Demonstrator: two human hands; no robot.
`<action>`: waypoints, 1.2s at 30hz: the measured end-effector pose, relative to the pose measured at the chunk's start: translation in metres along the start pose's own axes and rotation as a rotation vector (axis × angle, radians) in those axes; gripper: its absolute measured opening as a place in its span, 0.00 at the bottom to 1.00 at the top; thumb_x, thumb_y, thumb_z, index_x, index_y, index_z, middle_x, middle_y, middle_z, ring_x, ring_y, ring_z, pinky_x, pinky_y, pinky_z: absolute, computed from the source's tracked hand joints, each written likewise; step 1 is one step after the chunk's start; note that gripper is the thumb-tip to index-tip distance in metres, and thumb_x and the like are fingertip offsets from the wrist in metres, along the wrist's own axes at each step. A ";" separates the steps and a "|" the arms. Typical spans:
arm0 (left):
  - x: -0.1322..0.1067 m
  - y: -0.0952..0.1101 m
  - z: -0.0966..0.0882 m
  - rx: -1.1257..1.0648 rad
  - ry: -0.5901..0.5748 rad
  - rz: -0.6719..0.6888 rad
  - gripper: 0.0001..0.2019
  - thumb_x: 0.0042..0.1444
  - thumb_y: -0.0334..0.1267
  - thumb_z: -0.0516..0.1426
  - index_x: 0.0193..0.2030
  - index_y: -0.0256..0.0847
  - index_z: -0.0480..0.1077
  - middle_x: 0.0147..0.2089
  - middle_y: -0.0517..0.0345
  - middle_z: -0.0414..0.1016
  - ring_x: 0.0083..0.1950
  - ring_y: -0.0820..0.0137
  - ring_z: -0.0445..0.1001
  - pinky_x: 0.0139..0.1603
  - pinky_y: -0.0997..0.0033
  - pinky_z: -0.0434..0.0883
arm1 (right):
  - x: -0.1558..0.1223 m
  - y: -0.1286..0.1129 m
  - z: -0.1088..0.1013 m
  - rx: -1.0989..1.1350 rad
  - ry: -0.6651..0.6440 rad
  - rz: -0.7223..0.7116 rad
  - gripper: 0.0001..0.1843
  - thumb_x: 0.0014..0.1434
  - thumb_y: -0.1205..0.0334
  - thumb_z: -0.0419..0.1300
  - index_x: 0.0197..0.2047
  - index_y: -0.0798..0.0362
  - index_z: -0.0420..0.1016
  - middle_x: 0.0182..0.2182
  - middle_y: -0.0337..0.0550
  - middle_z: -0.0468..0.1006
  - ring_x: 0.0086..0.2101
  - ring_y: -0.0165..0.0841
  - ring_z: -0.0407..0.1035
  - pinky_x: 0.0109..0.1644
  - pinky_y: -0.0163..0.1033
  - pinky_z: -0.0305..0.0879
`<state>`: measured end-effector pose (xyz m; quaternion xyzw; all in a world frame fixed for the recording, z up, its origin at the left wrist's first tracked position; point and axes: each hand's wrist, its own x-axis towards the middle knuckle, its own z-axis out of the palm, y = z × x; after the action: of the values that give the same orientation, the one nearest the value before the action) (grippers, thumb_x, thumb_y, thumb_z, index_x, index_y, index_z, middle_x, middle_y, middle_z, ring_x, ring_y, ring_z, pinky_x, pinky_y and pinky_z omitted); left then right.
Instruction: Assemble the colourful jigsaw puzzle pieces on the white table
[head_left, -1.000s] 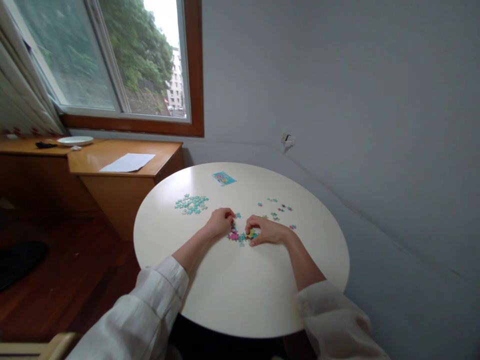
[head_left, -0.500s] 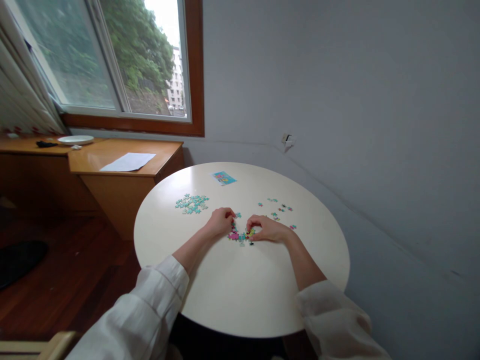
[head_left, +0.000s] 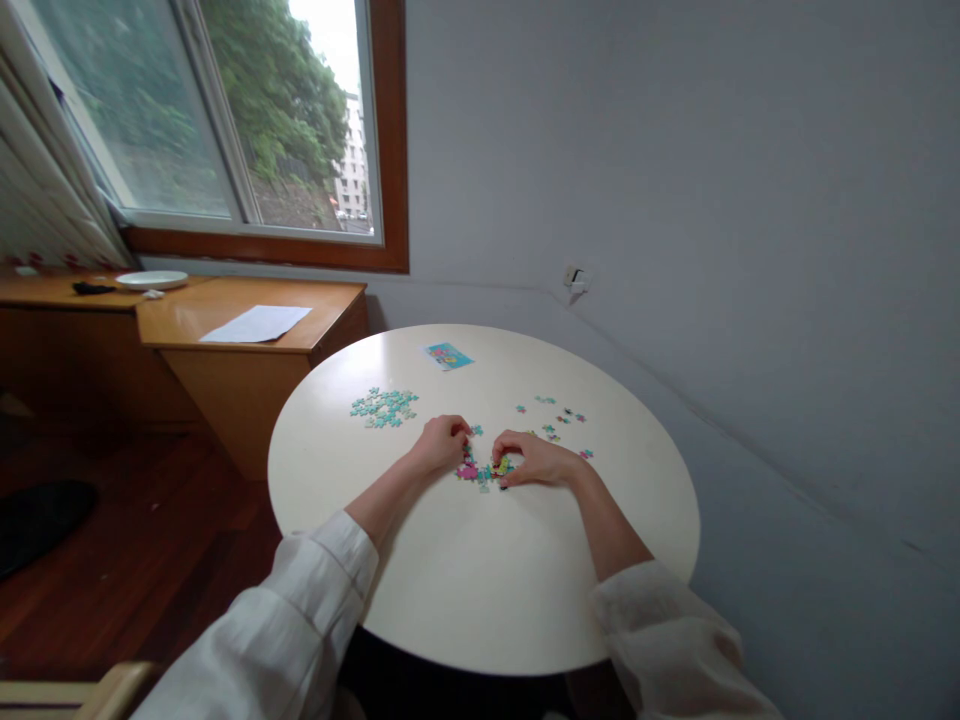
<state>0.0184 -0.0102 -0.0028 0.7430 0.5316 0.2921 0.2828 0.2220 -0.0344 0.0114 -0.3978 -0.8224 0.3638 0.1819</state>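
Both my hands rest near the middle of a round cream table [head_left: 480,590]. My left hand [head_left: 442,443] is curled, its fingertips touching the left side of a small joined cluster of pink, teal and yellow puzzle pieces [head_left: 480,471]. My right hand [head_left: 534,459] is also curled, fingertips pinching pieces at the cluster's right edge. A pile of teal puzzle pieces [head_left: 384,407] lies to the left. Several loose pieces [head_left: 556,420] are scattered to the right. A small picture card [head_left: 448,356] lies at the far side.
A wooden desk [head_left: 225,335] with a sheet of paper [head_left: 255,324] stands left of the table under a window [head_left: 225,110]. A white plate [head_left: 151,281] sits further left on it. A grey wall [head_left: 675,200] runs close behind and right. A chair arm [head_left: 105,690] shows at bottom left.
My right hand's fingers have curled in and drawn slightly back on the cluster's right edge. The left hand has barely moved.
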 end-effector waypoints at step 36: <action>0.000 -0.001 0.001 -0.005 -0.018 -0.017 0.13 0.49 0.26 0.49 0.34 0.36 0.74 0.30 0.56 0.77 0.31 0.72 0.73 0.37 0.75 0.69 | 0.014 0.028 -0.008 0.277 0.929 0.162 0.14 0.40 0.52 0.60 0.21 0.52 0.63 0.17 0.34 0.62 0.20 0.26 0.55 0.22 0.33 0.53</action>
<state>0.0183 -0.0098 -0.0037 0.7402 0.5347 0.2843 0.2921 0.2328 -0.0081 -0.0033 -0.5528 -0.5645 0.2668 0.5518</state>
